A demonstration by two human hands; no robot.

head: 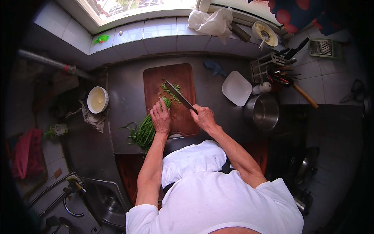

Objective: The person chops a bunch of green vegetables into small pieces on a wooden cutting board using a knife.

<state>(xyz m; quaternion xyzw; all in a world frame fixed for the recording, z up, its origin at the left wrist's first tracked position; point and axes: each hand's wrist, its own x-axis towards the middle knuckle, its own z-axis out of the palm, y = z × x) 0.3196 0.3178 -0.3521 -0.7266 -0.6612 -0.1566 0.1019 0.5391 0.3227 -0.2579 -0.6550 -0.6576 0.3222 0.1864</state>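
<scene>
A brown wooden cutting board (184, 117) lies on the dark counter in front of me. My left hand (161, 117) presses on a bunch of long green stalks (145, 131), which look like chives or garlic scapes. Their cut ends point up the board, while the loose ends hang over its left edge. In my right hand (204, 116) is the handle of a kitchen knife (180, 96). Its blade slants up and left across the board, beside small chopped green pieces (168, 93). The knife is apart from my left fingertips.
To the right are a white square dish (237, 88), a steel pot (262, 112) and a rack (260, 65) with knives and utensils. A white bowl (98, 100) of pale liquid and a crumpled cloth (93, 117) sit left. A sink (108, 201) is lower left.
</scene>
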